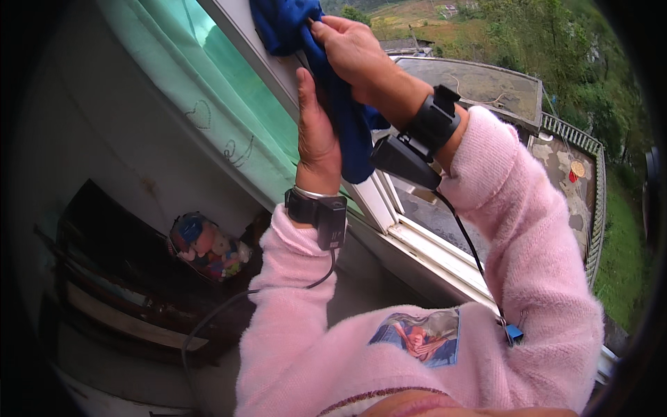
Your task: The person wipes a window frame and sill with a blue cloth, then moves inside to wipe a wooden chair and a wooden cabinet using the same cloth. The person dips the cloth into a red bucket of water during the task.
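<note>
A dark blue cloth [350, 140] hangs over the upper part of the white window frame [268, 70], its lower end drooping between my forearms. My right hand [354, 49] pinches the bunched upper cloth between thumb and fingers, at the frame's edge. Lower down, my left hand [319, 138] stands upright against the cloth's left side with the thumb raised. Its other fingers are hidden behind the cloth, so what they grip does not show. Each wrist carries a black strap with a small cabled device.
Left of the frame hangs a pale green curtain [208, 104]. The window stands open above a white sill track [443, 255], with a drop to a concrete roof [474, 86] and terrace outside. Dark wooden furniture [120, 281] and a clear bag of toys [208, 247] are at lower left.
</note>
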`<state>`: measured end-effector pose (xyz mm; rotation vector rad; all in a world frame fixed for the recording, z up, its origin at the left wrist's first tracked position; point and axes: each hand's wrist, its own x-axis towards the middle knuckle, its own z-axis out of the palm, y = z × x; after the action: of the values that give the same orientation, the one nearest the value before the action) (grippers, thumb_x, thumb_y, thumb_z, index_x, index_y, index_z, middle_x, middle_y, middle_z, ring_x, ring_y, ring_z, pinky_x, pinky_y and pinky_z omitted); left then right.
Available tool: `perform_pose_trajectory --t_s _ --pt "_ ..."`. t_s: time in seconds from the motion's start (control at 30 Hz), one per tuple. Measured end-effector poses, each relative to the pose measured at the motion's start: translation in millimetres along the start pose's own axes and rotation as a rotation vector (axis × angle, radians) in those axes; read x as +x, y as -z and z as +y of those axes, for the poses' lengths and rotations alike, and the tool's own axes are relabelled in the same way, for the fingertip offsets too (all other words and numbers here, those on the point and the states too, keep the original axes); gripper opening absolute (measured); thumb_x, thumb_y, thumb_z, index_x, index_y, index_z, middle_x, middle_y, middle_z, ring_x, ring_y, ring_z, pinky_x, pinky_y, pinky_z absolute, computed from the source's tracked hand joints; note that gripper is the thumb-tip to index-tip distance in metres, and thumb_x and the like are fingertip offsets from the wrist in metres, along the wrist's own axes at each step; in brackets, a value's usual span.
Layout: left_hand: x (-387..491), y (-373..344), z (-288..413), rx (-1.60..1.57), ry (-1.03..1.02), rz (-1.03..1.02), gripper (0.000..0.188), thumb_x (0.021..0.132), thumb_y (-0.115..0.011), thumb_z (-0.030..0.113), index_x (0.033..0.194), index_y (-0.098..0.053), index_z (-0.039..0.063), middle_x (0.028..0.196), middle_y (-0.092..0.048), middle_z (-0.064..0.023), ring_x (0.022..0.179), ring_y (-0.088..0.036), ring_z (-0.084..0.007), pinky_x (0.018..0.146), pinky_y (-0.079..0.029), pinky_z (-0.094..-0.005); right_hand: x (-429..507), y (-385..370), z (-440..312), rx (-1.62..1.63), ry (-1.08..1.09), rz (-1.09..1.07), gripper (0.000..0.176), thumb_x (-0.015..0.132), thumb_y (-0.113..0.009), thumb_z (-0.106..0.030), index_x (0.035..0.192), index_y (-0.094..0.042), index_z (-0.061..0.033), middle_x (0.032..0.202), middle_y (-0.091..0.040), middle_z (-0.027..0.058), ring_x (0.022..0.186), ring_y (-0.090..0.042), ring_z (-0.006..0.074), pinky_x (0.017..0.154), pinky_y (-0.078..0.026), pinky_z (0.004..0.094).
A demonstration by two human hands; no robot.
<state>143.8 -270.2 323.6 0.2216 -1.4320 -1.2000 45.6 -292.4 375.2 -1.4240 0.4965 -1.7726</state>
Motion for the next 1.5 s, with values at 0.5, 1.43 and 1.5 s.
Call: perform_pose_trajectory --t_s 0.5,1.43,1.5 --pt "-188 -42 -183 -0.724 0.971 0.138 0.048 0.102 -0.055 0.036 0.138 -0.045 0.007 0.135 -0.055 -0.0078 0.126 -0.053 -0.0219 0.111 -0.043 -0.0433 -228 193 125 -0.696 -0.965 -0.301 0.031 0.097 -0.058 -0.022 0.12 -0.069 -0.0053 0.105 -0.073 0.0103 0.095 -0.067 0.0179 0.083 -0.053 0.0335" --pt "-237 -27 -205 -0.878 0.921 0.274 0.043 0.099 -0.053 0.021 0.139 -0.047 0.005 0.137 -0.057 -0.01 0.13 -0.052 -0.0244 0.114 -0.036 -0.043 -209 177 121 -1.327 -0.204 -0.853 0.036 0.082 -0.059 -0.01 0.116 -0.071 -0.0117 0.081 -0.07 0.017 0.077 -0.068 0.0373 0.066 -0.053 0.0448" --pt "-238 -22 -201 -0.869 0.948 0.313 0.044 0.099 -0.054 0.02 0.14 -0.046 0.007 0.137 -0.056 -0.0077 0.13 -0.05 -0.0231 0.116 -0.035 -0.043 -217 173 126 -1.313 -0.155 -0.874 0.036 0.082 -0.058 -0.01 0.115 -0.071 -0.011 0.079 -0.069 0.018 0.076 -0.067 0.0374 0.064 -0.053 0.0453"
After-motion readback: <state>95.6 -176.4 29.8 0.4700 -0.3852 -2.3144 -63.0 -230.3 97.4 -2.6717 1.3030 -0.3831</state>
